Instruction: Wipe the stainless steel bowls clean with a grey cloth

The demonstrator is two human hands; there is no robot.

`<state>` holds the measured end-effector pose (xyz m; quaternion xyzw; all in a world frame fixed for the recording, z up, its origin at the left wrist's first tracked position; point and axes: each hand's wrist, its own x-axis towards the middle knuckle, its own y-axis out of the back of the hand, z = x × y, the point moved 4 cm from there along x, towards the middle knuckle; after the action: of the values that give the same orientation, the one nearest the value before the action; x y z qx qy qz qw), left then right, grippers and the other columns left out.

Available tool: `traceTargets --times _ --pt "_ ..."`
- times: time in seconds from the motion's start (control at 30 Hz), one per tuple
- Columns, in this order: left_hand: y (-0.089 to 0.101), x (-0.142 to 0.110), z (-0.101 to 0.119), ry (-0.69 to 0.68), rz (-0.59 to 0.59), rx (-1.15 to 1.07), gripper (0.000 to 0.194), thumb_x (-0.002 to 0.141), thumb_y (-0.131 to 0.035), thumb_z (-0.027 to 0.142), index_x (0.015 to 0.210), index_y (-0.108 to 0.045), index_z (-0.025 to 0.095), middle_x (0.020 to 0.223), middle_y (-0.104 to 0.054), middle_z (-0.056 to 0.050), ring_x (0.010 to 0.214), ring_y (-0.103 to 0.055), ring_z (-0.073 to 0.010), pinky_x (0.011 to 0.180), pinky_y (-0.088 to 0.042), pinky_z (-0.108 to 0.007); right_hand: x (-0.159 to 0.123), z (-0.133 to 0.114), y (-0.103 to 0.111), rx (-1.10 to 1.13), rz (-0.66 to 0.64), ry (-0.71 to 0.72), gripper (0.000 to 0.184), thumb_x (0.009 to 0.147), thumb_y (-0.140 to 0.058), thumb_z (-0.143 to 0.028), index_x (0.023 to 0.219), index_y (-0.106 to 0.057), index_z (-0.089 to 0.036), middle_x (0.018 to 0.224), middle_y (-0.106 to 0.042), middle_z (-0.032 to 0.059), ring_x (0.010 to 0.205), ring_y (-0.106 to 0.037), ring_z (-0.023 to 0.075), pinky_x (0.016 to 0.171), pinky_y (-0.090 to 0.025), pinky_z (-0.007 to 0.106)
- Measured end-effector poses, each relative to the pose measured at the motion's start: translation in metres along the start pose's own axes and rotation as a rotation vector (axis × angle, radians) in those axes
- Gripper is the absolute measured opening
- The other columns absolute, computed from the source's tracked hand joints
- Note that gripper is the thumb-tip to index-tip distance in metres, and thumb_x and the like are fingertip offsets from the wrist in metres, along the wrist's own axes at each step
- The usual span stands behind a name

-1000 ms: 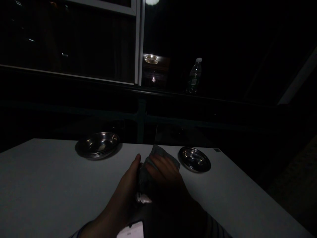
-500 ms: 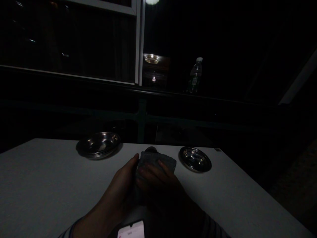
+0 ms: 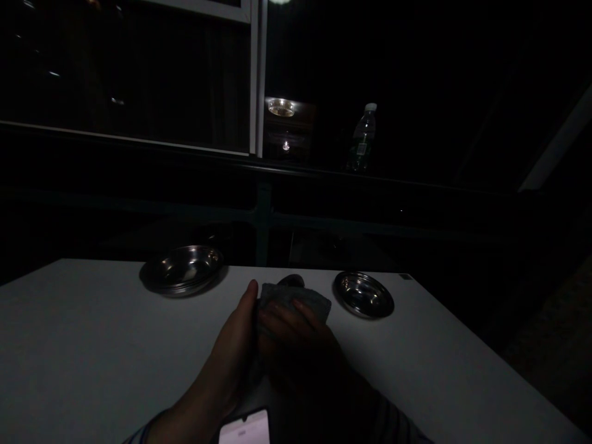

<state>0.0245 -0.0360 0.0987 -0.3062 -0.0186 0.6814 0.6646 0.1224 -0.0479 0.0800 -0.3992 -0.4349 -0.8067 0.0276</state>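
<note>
A folded grey cloth (image 3: 319,302) lies under the fingers of my right hand (image 3: 296,336), which press it down from above. Past the cloth's far edge shows the curved rim of a dark, round-edged thing (image 3: 292,280), most of it covered. My left hand (image 3: 235,339) grips at the left side of the cloth, thumb pointing up and away; its other fingers are hidden below. Too dark to make out is what the left hand holds beneath the cloth. A phone (image 3: 245,428) with a lit screen is below my hands.
On the white table (image 3: 106,351), stacked metal bowls (image 3: 182,271) sit at the back left and a shiny metal bowl (image 3: 364,295) at the back right. Behind the table, a plastic bottle (image 3: 362,139) stands near the window frame (image 3: 257,80).
The round-edged thing has shifted slightly right and more of its rim shows past the cloth. My left thumb has moved a little left and up. Both hands stay together at the cloth.
</note>
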Motion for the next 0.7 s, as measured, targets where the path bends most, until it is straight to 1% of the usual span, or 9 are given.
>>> traceTargets --times 0.1,0.2,0.27,0.37,0.47,0.57,0.63,0.7 --pt "0.000 0.001 0.002 -0.106 0.019 0.051 0.035 0.070 -0.055 0.048 0.070 -0.062 0.015 0.052 -0.062 -0.001 0.052 -0.059 -0.0169 0.052 -0.041 -0.025 0.002 0.009 0.005 0.026 0.039 -0.064 0.037 0.085 -0.040 -0.034 0.118 -0.046 -0.018 0.125 -0.049 0.0051 0.122 -0.034 0.0188 0.100 -0.032 0.038" --pt "0.004 0.004 0.001 -0.134 0.046 0.107 0.040 0.068 -0.054 0.053 0.058 -0.058 0.014 0.047 -0.058 -0.001 0.046 -0.055 -0.0164 0.047 -0.038 -0.025 0.004 0.021 0.011 0.093 0.141 -0.157 0.037 0.085 -0.039 -0.034 0.115 -0.048 -0.014 0.121 -0.052 0.0099 0.118 -0.040 0.0199 0.096 -0.037 0.037" --pt "0.007 0.005 0.001 -0.129 0.067 0.116 0.043 0.067 -0.053 0.055 0.052 -0.055 0.015 0.043 -0.053 0.000 0.041 -0.051 -0.0147 0.043 -0.036 -0.025 0.003 0.029 0.012 0.186 0.167 -0.241 0.036 0.087 -0.034 -0.029 0.115 -0.049 -0.011 0.121 -0.052 0.0123 0.118 -0.041 0.0198 0.096 -0.038 0.037" --pt "0.009 0.004 0.004 -0.144 0.079 0.062 0.042 0.066 -0.055 0.054 0.051 -0.055 0.014 0.041 -0.050 0.001 0.037 -0.047 -0.0121 0.040 -0.035 -0.023 0.001 0.039 0.012 0.372 0.159 -0.359 0.037 0.088 -0.030 -0.025 0.119 -0.045 -0.010 0.125 -0.047 0.0133 0.121 -0.038 0.0195 0.100 -0.035 0.038" --pt "0.007 0.000 0.009 -0.148 0.095 -0.038 0.034 0.067 -0.059 0.046 0.056 -0.058 0.014 0.045 -0.056 0.000 0.040 -0.050 -0.0120 0.040 -0.038 -0.022 -0.003 0.048 0.011 0.558 0.192 -0.510 0.038 0.089 -0.029 -0.025 0.124 -0.041 -0.016 0.128 -0.045 0.0087 0.121 -0.037 0.0179 0.102 -0.033 0.038" --pt "0.006 -0.003 0.017 -0.190 0.100 -0.128 0.020 0.071 -0.059 0.035 0.069 -0.064 0.015 0.059 -0.065 -0.002 0.052 -0.060 -0.0141 0.048 -0.045 -0.022 -0.006 0.053 0.010 0.700 0.262 -0.630 0.036 0.090 -0.028 -0.027 0.123 -0.042 -0.021 0.126 -0.048 0.0048 0.118 -0.041 0.0171 0.100 -0.036 0.035" --pt "0.005 -0.003 0.021 -0.207 0.092 -0.158 0.016 0.074 -0.058 0.030 0.077 -0.065 0.016 0.069 -0.069 -0.003 0.060 -0.063 -0.0150 0.054 -0.049 -0.023 -0.008 0.054 0.009 0.739 0.315 -0.664 0.035 0.091 -0.027 -0.028 0.122 -0.043 -0.022 0.123 -0.050 0.0045 0.115 -0.045 0.0167 0.097 -0.038 0.033" --pt "0.006 -0.002 0.024 -0.193 0.083 -0.168 0.015 0.076 -0.055 0.026 0.082 -0.065 0.016 0.073 -0.069 -0.003 0.063 -0.064 -0.0152 0.055 -0.050 -0.023 -0.011 0.054 0.006 0.730 0.336 -0.672 0.036 0.091 -0.027 -0.029 0.123 -0.042 -0.022 0.123 -0.050 0.0049 0.115 -0.045 0.0169 0.098 -0.038 0.033"
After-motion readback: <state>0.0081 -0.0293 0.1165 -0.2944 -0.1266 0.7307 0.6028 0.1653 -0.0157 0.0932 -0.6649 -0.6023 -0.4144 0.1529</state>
